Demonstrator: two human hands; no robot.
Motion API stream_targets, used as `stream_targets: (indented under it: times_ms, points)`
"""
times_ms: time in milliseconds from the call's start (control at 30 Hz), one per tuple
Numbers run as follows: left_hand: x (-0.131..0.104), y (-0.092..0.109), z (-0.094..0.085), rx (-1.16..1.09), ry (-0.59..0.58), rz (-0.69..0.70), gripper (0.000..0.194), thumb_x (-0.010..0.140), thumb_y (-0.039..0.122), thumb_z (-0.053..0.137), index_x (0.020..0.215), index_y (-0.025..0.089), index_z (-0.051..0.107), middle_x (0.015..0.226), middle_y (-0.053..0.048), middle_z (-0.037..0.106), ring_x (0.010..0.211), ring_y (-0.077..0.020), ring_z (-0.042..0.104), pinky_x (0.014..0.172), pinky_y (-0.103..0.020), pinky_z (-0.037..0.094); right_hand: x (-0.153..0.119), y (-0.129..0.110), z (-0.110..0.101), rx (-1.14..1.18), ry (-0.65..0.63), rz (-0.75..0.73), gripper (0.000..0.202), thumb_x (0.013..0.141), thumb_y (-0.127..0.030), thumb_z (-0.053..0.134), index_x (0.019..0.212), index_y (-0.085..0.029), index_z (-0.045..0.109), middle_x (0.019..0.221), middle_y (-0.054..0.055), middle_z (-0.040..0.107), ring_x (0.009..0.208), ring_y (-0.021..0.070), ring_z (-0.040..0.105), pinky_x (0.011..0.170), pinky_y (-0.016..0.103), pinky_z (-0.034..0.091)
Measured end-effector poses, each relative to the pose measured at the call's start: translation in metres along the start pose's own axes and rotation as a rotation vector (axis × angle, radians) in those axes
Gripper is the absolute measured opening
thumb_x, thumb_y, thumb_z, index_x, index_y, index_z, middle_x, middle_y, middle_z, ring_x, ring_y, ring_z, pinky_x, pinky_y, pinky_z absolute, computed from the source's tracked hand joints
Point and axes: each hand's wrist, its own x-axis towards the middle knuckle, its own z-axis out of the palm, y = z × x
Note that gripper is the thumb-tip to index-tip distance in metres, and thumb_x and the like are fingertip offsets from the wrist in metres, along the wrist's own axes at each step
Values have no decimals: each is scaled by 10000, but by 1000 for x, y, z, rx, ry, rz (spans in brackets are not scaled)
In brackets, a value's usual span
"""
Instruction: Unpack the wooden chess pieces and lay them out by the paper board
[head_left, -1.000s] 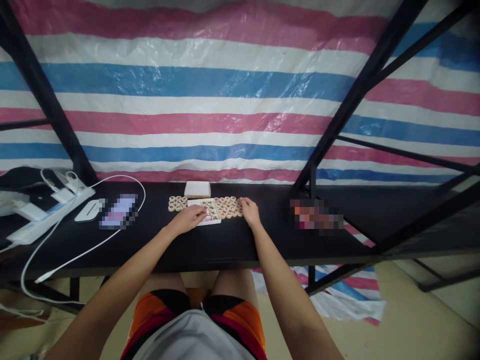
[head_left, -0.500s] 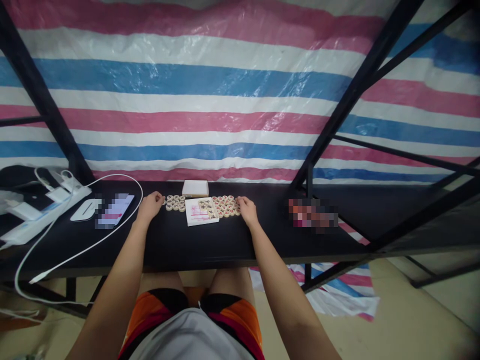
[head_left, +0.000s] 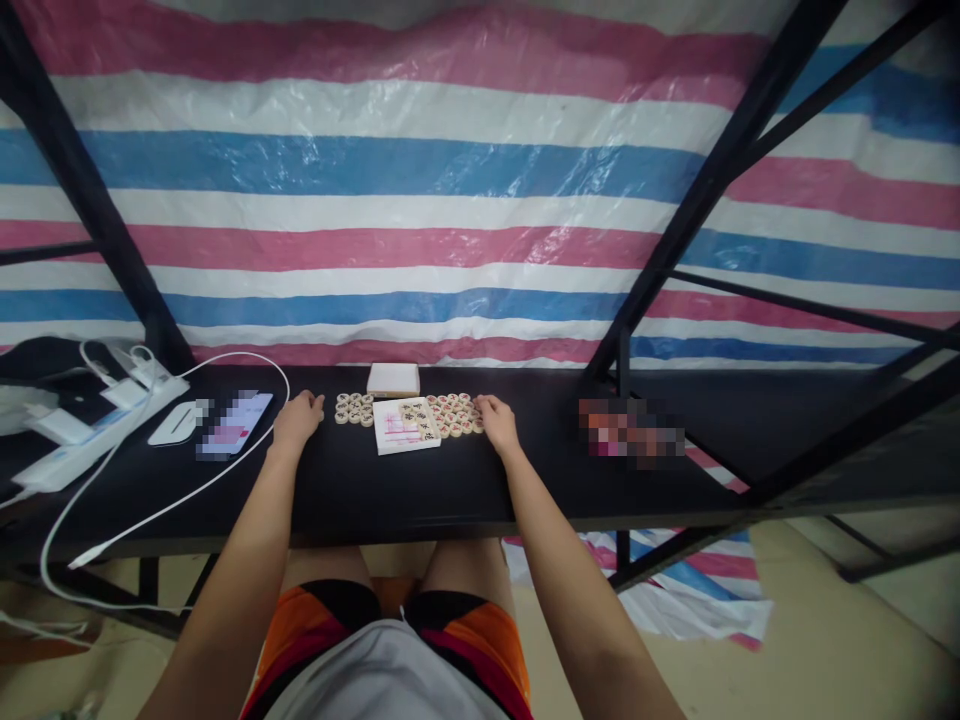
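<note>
Round wooden xiangqi pieces lie flat in two groups on the black tabletop point(head_left: 405, 490). The black-marked pieces point(head_left: 352, 410) sit left of a shallow white box point(head_left: 394, 432), and the red-marked pieces point(head_left: 457, 415) sit at its right. Several more pieces are inside the box, along its right side. My left hand point(head_left: 298, 422) rests just left of the black-marked group, apart from it, fingers curled together; whatever they hold, if anything, is hidden. My right hand point(head_left: 497, 422) is at the right edge of the red-marked group, its bent fingers closed at an outer piece.
Behind the open box lies a white lid or second box half point(head_left: 394, 380). To the left are a phone point(head_left: 238, 422), a white flat device point(head_left: 176, 424), a power strip point(head_left: 97, 440) and a looping white cable point(head_left: 180, 498). A blurred reddish item point(head_left: 626, 430) lies right, near black metal posts point(head_left: 660, 240).
My left hand has drawn slightly left, away from the black-marked pieces. My right hand stays by the red-marked group. The whole view has shifted a little.
</note>
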Motion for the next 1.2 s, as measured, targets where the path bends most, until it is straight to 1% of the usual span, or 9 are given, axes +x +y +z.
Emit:
stream_targets:
  times_ms: [200, 400, 600, 733, 900, 1000, 1067, 1100, 1200]
  points:
    - [-1, 4, 0, -24, -12, 85, 283, 825, 355, 427, 847, 183, 651, 877, -132, 695, 894, -290, 636, 744, -340, 467, 0, 1, 0, -11, 2, 5, 398, 793, -511, 430, 854, -208, 681, 851, 44, 702, 806, 205, 623, 728, 299, 473]
    - [1, 2, 2, -110, 40, 123, 271, 801, 270, 454, 892, 168, 688, 882, -109, 704, 879, -248, 639, 780, -298, 458, 0, 0, 0, -8, -7, 10, 400, 791, -507, 428, 869, -204, 678, 862, 43, 698, 803, 198, 624, 706, 287, 480]
    - [3, 2, 4, -184, 7, 239, 295, 815, 285, 448, 918, 179, 703, 922, -91, 705, 896, -230, 635, 802, -282, 452, -1, 0, 0, -10, -6, 7, 404, 788, -510, 430, 865, -198, 676, 855, 47, 699, 792, 197, 624, 700, 285, 478]
    - [1, 3, 3, -243, 0, 229, 304, 836, 313, 437, 930, 185, 696, 889, -77, 707, 863, -221, 638, 781, -282, 454, -2, -1, -1, -15, -7, 4, 406, 785, -514, 429, 858, -199, 676, 851, 44, 698, 808, 200, 621, 708, 285, 473]
    - [-1, 3, 1, -253, -21, 244, 287, 841, 307, 447, 942, 191, 690, 930, -72, 700, 910, -226, 627, 819, -290, 450, -2, -2, -2, -27, -4, 16, 408, 783, -512, 429, 850, -193, 675, 834, 46, 695, 794, 199, 615, 700, 285, 468]
    - [-2, 8, 0, -202, 23, 288, 276, 840, 268, 444, 952, 179, 680, 985, -85, 675, 947, -222, 608, 859, -295, 442, -3, -5, -2, -35, -9, 11, 408, 787, -509, 425, 854, -195, 678, 829, 41, 693, 787, 197, 610, 699, 283, 463]
    - [-6, 18, 1, -189, 77, 357, 271, 845, 262, 441, 962, 174, 669, 1001, -91, 655, 961, -216, 592, 873, -299, 439, -4, -7, -2, -32, -11, 9, 406, 789, -508, 424, 843, -195, 676, 820, 41, 691, 787, 195, 610, 701, 281, 459]
    - [-10, 26, 2, -197, 91, 419, 271, 852, 270, 439, 967, 174, 664, 1000, -89, 647, 965, -212, 584, 880, -302, 437, -4, -8, -2, -28, -9, 9, 405, 790, -508, 423, 837, -194, 675, 817, 41, 689, 788, 195, 610, 701, 280, 458]
    - [-30, 53, 9, -236, 30, 713, 291, 884, 311, 418, 964, 171, 659, 991, -85, 635, 975, -205, 564, 906, -321, 424, -5, -9, -2, -24, 0, 5, 400, 789, -503, 423, 832, -193, 672, 825, 41, 690, 792, 194, 611, 712, 282, 457]
